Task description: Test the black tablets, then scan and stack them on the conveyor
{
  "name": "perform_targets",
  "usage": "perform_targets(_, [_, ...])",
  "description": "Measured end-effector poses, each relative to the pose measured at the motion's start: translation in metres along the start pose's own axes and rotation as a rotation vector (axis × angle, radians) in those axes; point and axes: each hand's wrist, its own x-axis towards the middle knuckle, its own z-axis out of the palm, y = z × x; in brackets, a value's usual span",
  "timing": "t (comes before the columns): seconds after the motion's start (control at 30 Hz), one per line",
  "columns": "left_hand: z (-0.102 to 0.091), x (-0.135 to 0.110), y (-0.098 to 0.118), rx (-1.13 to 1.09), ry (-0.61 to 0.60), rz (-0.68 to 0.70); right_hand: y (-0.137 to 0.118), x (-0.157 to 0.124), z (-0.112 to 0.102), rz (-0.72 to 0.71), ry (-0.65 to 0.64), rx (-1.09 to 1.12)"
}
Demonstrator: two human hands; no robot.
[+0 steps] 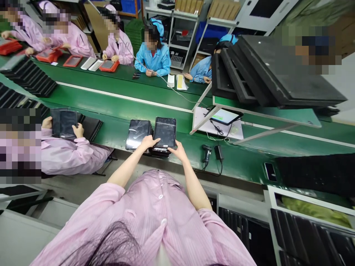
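Two stacks of black tablets stand side by side on the green bench in front of me. The top tablet [165,130] of the right stack has a dark, glossy face and a small white label near its lower edge. My left hand [149,142] grips its lower left edge, thumb on the face, fingers partly hidden between the stacks. At the lower right corner, my right hand [179,150] is closed round the edge. A film-like sheen shows on the top tablet [138,133] of the left stack, close beside my left hand.
A barcode scanner [206,155] and a black power adapter [219,152] lie right of the stacks. Behind them, a lit tablet [225,115] sits under a raised shelf holding black foam trays [277,74]. A phone [270,171] lies farther right. At left, a co-worker handles tablets [65,123].
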Motion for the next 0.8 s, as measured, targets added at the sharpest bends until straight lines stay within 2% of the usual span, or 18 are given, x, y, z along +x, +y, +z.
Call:
perform_targets(0.1, [-0.005,0.004,0.008,0.066,0.001,-0.001,-0.003,0.005,0.001,0.053,0.062,0.008])
perform_targets(0.23, [0.0,0.003,0.013,0.065,0.057,0.029,-0.005,0.009,0.007,0.086,0.15,0.027])
perform_targets(0.43, [-0.002,0.003,0.02,0.055,0.094,0.049,-0.006,0.01,0.011,0.143,0.187,0.056])
perform_targets(0.53, [0.003,-0.011,0.013,-0.035,0.098,0.066,-0.004,0.01,0.013,0.155,0.19,0.082])
perform_targets(0.6, [0.017,-0.029,0.0,-0.169,0.163,0.114,-0.001,0.009,0.015,0.159,0.199,0.119])
perform_targets(0.67, [0.041,-0.052,-0.02,-0.351,0.259,0.171,0.002,0.008,0.019,0.161,0.218,0.162])
perform_targets(0.7, [0.055,-0.063,-0.032,-0.451,0.237,0.156,0.004,0.007,0.021,0.164,0.231,0.176])
perform_targets(0.73, [0.07,-0.073,-0.043,-0.547,0.155,0.096,0.005,0.007,0.022,0.166,0.242,0.182])
perform_targets(0.8, [0.099,-0.087,-0.063,-0.729,-0.101,-0.108,0.006,0.005,0.025,0.171,0.253,0.173])
